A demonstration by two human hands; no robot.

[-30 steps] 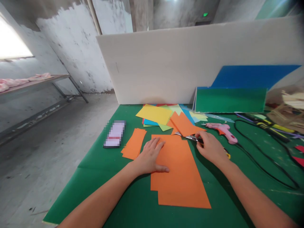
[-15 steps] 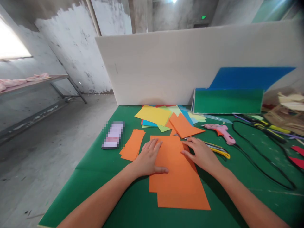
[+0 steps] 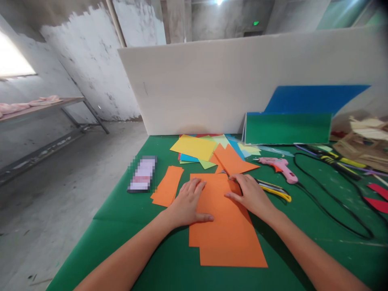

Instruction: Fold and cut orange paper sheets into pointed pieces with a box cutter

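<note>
Two overlapping pieces of orange paper [image 3: 227,242] lie flat on the green table in front of me. Flat on their left side rests my left hand [image 3: 188,202], its thumb stretched out across the paper. My right hand [image 3: 250,194] touches the upper right edge with its fingers bent and thumb apart, holding nothing that I can see. Left of my left hand is a small stack of orange paper strips [image 3: 167,186]. Just beyond the fingertips lie folded orange pieces [image 3: 236,159]. A yellow utility knife [image 3: 274,190] sits right of my right hand.
A phone [image 3: 143,173] with a blurred screen lies at the left. Behind are coloured sheets [image 3: 194,147] and a tall white board [image 3: 190,89]. A pink glue gun [image 3: 280,166] with a black cord [image 3: 330,210] lies right, near yellow-handled pliers [image 3: 339,163].
My right hand has slid slightly left and inward over the paper's edge. My left hand stays in place on the paper. The whole view has shifted a little.
</note>
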